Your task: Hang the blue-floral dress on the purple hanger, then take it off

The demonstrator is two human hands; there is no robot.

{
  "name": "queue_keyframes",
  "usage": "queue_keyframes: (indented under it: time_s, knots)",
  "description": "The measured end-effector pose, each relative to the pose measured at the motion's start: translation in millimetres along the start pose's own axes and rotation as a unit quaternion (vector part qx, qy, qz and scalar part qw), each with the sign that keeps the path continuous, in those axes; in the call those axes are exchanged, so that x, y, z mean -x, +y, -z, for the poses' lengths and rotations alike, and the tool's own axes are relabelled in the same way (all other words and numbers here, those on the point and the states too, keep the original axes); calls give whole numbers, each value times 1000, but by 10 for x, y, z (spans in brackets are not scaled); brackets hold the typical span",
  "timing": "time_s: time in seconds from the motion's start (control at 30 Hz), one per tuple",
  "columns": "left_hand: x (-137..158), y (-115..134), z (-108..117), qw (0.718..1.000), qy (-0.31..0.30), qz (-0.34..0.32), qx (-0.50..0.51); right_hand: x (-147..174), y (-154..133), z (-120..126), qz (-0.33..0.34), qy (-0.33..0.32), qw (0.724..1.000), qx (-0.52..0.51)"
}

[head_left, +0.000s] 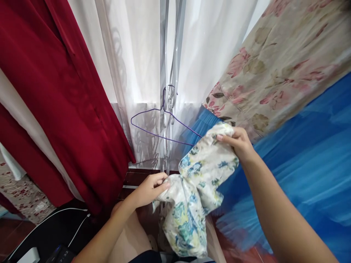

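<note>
The white cloth garment has printed flowers in blue, green and yellow. It is creased and partly spread, held up in the air, with one part raised toward upper right and another drooping lower.

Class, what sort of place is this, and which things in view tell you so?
Probably an indoor spot for hanging clothes, perhaps a wardrobe corner or small dress shop: a thin purple wire hanger hangs ahead, with long dark-red smooth fabric on the left and layered blue gauzy fabric on the right.

Black surface carries white cables; white block; dark device.
</note>
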State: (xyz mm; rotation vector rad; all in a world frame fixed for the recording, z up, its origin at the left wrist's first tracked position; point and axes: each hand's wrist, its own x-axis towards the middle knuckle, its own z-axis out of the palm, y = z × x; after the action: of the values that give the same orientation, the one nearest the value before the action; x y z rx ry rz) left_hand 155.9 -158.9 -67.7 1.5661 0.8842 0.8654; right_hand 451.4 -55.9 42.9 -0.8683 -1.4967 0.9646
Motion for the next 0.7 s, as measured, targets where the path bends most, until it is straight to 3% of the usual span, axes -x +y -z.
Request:
queue_keyframes:
  time_s: [0.1,0.23,0.33,0.4,0.5,0.6,0.7]
  knots:
    - [92,176,86,997,-12,11,79,-465,40,-184,16,-36,999,5]
    - [210,436,265,983,63,38,165,-740,112,-576,-112,-120,984,-66]
    - [343,511,639,985,34,88,143,-737,103,-628,-170,-152,968,-104]
    - [400,485,955,992,6,105,69,-733,53,-555,-178,-149,967,-104]
    - [318,388,1430,981,59,82,-166,-757,-60,-446,-194,-158,965,-83]
    - [39,349,1863,904,170,21,-392,-757,-164,-447,-194,-172,963,-71]
    - [-311,464,2200,860,256,-4,-442,-716,-228,-510,-190,-162,966,-69]
